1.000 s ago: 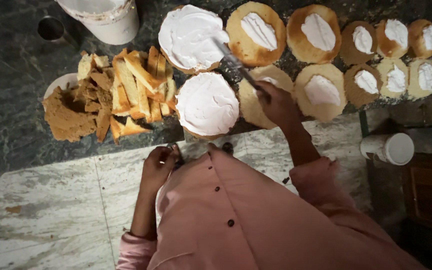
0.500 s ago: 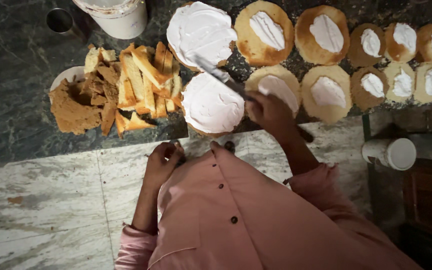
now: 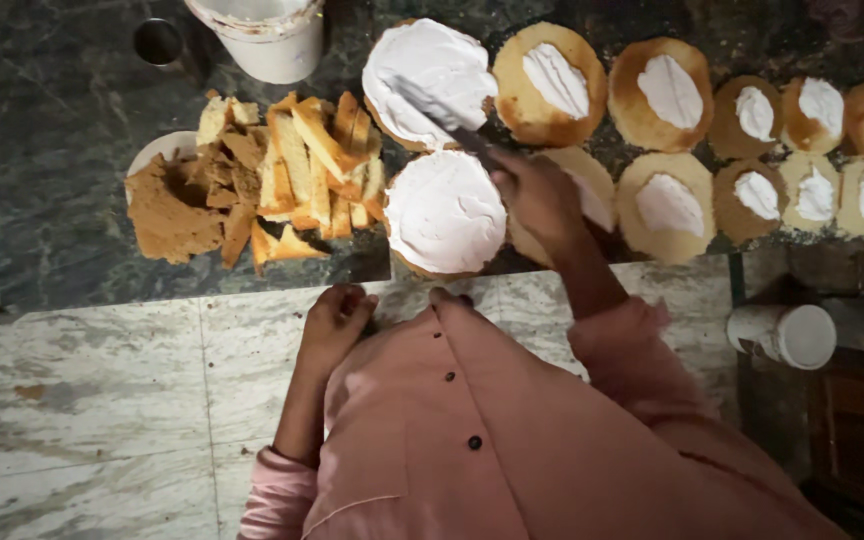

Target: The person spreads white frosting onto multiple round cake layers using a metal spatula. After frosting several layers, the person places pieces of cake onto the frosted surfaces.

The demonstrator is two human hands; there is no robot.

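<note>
My right hand [image 3: 540, 196] is shut on a palette knife [image 3: 437, 115] whose blade lies on the cream of the far round cake [image 3: 432, 60]. Just below it sits a second fully creamed round cake [image 3: 444, 212]. Under my right hand lies a plain sponge round [image 3: 597, 182], partly hidden. My left hand [image 3: 337, 325] rests with curled fingers on the counter's front edge, holding nothing that I can see. To the right run two rows of sponge rounds, each with a dab of white cream, such as one [image 3: 550, 82] and another [image 3: 664, 205].
A heap of cut sponge trimmings and crusts [image 3: 257, 185] lies on a white plate [image 3: 157, 152] at the left. A white bucket [image 3: 267, 35] and a small dark cup [image 3: 158, 40] stand behind it. A white cylindrical container [image 3: 782, 335] lies below the counter at the right.
My right hand has swung the knife blade from the near creamed cake up onto the far creamed cake. My left hand has stayed at the counter edge.
</note>
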